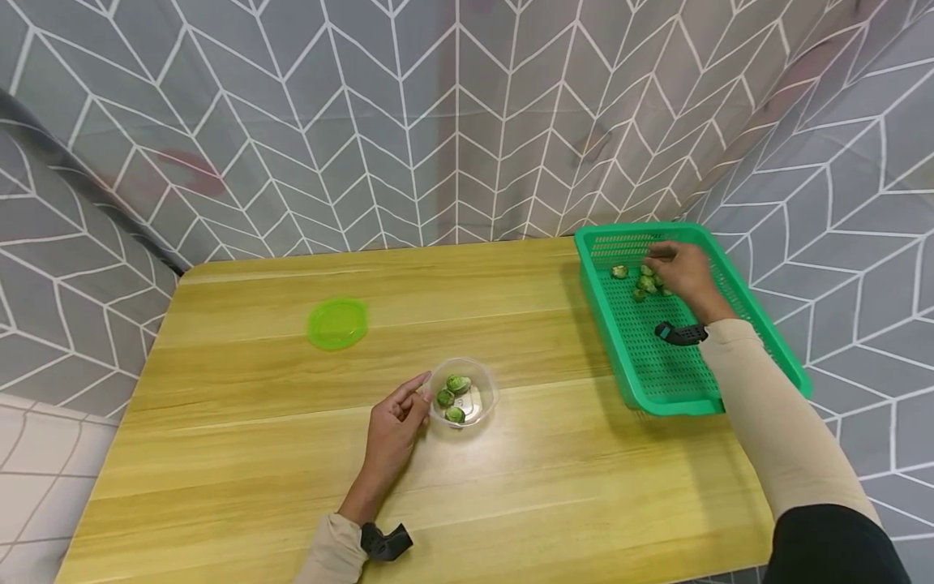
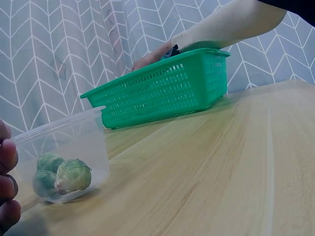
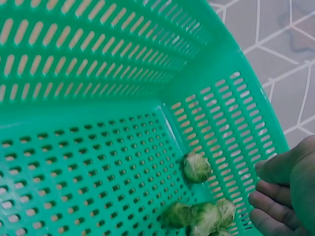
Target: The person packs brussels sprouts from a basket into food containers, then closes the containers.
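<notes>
A clear round plastic container stands on the table with three Brussels sprouts inside. At its left side, my left hand pinches the rim between thumb and fingers. My right hand is inside the green basket, above a small cluster of Brussels sprouts near the far end. In the right wrist view, the thumb and loosely bent fingers are apart, with nothing seen between them. A single Brussels sprout sits apart from the cluster, by the basket wall.
A translucent green round lid lies flat on the wooden table, left of the container. Grey patterned curtains hang behind the table and along its right side. The basket stands at the table's right edge.
</notes>
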The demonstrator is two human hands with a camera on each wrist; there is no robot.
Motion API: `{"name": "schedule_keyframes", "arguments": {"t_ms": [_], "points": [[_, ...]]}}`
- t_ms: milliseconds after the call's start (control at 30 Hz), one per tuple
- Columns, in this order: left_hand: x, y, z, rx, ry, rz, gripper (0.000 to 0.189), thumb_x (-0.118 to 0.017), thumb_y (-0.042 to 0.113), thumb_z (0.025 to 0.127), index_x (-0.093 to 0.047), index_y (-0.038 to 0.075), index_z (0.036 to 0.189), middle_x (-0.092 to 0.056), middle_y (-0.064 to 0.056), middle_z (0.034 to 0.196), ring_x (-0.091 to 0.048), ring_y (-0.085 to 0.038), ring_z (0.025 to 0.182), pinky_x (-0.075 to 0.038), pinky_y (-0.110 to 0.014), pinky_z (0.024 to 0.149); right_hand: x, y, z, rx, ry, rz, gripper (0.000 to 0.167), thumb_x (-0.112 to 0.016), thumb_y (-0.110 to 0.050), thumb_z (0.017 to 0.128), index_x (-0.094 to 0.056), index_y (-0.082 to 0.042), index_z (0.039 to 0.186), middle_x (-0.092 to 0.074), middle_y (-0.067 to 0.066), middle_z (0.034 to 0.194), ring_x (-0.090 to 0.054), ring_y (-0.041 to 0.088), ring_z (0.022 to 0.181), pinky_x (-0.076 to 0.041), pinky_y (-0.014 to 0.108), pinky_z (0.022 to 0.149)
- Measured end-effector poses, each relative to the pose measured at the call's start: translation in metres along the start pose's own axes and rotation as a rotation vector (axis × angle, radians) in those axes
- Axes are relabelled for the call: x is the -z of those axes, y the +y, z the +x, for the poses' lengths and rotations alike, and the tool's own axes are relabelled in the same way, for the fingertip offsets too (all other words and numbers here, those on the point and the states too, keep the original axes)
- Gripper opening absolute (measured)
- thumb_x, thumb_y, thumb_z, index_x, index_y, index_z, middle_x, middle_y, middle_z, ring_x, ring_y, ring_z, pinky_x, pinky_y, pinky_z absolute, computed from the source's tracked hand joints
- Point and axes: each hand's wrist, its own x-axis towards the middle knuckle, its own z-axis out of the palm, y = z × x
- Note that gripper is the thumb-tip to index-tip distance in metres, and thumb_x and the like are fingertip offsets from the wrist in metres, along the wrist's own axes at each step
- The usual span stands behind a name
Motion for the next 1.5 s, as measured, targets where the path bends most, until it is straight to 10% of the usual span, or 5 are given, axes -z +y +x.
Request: {"name": "schedule_keyframes", "arguments": {"t_ms": [1500], "points": [[0.0, -0.001, 0.0, -0.009, 0.0, 0.018, 0.034, -0.061, 0.005, 0.101, -0.063, 0.002, 0.135, -0.057, -0.034, 0.075, -0.056, -0.025, 0.065, -0.043, -0.019, 0.06, -0.014, 0.022, -0.001, 0.103, -0.089, -0.266, 0.035, -0.063, -0.009, 0.098, -0.063, 0.01, 0.127, -0.063, 0.034, 0.12, -0.062, 0.049, 0.104, -0.048, 0.059, 0.084]]}}
